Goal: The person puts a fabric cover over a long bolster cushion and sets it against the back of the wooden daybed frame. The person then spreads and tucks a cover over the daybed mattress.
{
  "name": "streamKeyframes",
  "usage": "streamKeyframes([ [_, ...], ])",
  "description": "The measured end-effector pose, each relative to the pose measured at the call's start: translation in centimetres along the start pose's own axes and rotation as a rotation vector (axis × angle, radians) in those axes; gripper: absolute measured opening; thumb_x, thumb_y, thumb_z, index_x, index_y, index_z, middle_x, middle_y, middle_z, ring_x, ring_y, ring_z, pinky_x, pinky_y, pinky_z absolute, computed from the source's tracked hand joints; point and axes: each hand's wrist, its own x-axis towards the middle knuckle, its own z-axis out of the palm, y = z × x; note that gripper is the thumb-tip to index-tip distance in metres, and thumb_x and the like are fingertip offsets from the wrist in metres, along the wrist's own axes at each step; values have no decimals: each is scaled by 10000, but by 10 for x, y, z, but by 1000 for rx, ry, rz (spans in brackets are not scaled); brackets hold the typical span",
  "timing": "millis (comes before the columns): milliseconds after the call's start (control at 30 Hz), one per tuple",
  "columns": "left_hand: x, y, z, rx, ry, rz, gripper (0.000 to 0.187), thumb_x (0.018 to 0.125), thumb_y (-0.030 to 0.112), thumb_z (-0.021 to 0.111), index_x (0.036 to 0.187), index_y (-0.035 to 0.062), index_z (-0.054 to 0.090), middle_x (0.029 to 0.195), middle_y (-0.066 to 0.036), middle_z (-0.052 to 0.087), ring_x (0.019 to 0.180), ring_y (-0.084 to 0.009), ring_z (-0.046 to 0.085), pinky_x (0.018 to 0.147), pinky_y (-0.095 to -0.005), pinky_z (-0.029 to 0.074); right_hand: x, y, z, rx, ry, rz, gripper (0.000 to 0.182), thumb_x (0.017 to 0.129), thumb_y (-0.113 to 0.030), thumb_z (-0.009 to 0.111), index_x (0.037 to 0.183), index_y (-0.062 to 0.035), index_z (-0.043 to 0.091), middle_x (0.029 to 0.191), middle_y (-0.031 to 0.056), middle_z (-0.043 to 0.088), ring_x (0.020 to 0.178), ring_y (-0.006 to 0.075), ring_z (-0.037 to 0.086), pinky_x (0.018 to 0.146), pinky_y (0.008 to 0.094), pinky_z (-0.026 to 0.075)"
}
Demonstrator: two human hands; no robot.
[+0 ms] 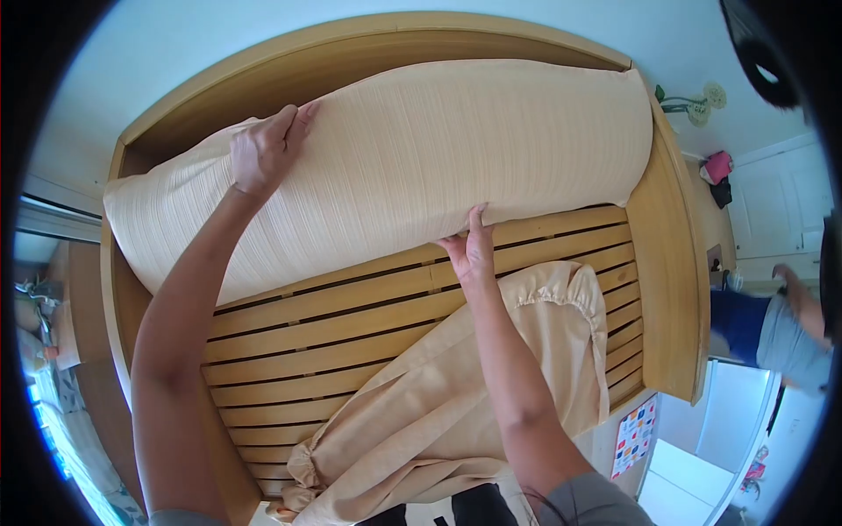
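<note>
A long beige ribbed seat cushion point(421, 149) lies across the back of a slatted wooden sofa frame point(333, 311). My left hand point(266, 151) is closed on the cushion's upper edge, left of its middle. At the lower edge, my right hand point(470, 250) has its thumb on top and its fingers curled underneath, partly hidden. A loose beige cloth cover point(412, 399) with gathered elastic edges spreads over the slats and down toward my lap. It passes under my right forearm.
The sofa's wide wooden armrest point(671, 289) stands at the right, and its curved backrest rim point(368, 26) runs behind the cushion. Another person point(772, 320) is at the far right. White flowers point(699, 110) and a pink item point(717, 167) are beyond the armrest.
</note>
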Motion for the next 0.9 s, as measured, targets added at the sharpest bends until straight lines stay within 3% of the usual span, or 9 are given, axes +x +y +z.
streamKeyframes([
  [200,9,-16,5,54,199,185,345,792,243,604,522,93,449,400,-63,389,279,-188,350,288,-286,273,68,23,1,202,-234,-42,392,870,-186,483,1218,-143,307,1195,49,406,1074,221,440,849,485,433],
  [267,17,-28,17,52,179,119,252,785,256,607,606,97,530,451,-79,450,389,-205,463,418,-334,386,100,33,7,211,-266,-76,405,872,-205,480,1225,-141,293,1201,48,407,1083,214,431,865,460,425],
  [333,28,-52,29,219,91,194,162,831,242,542,917,116,597,669,-113,548,546,-215,553,514,-305,434,134,43,26,218,-286,-125,448,860,-258,498,1233,-140,279,1213,52,399,1096,213,417,873,453,418],
  [467,42,-63,34,256,-353,-38,332,768,214,604,978,-34,538,926,-196,553,792,-306,568,673,-346,495,139,54,42,133,-70,-119,582,812,-368,549,1238,-119,240,1237,76,369,1095,227,415,864,465,425],
  [533,12,-59,30,371,109,127,341,796,310,582,1078,126,521,972,-140,544,908,-250,525,760,-390,402,129,37,32,-15,-107,12,667,795,-384,566,1270,-121,180,1257,93,340,1111,244,399,858,468,428],
  [567,-5,-45,18,252,218,-37,445,756,349,617,1117,126,483,1082,-165,474,1010,-283,438,826,-458,314,122,31,28,-167,-141,138,754,778,-400,583,1302,-122,119,1277,111,311,1127,262,384,852,471,431],
  [633,-56,-22,-9,153,247,-396,715,675,432,671,1237,145,333,1267,-219,252,1167,-350,257,915,-520,214,83,25,41,-295,301,-34,901,773,-360,608,1338,-133,-56,1302,145,274,1151,299,358,846,466,430],
  [800,-99,-51,-4,226,-50,-807,1079,565,477,739,1361,181,73,1352,-277,12,1217,-460,158,966,-549,160,67,11,76,-479,20,-277,1070,738,-201,673,1303,-162,-235,1363,134,174,1134,295,388,840,449,415],
  [900,-88,-73,0,171,-289,-890,1077,589,396,754,1366,185,38,1367,-259,-65,1185,-535,163,957,-592,162,86,3,77,-477,-91,-129,1092,734,-172,677,1286,-163,-265,1207,184,404,1075,277,443,788,442,447],
])
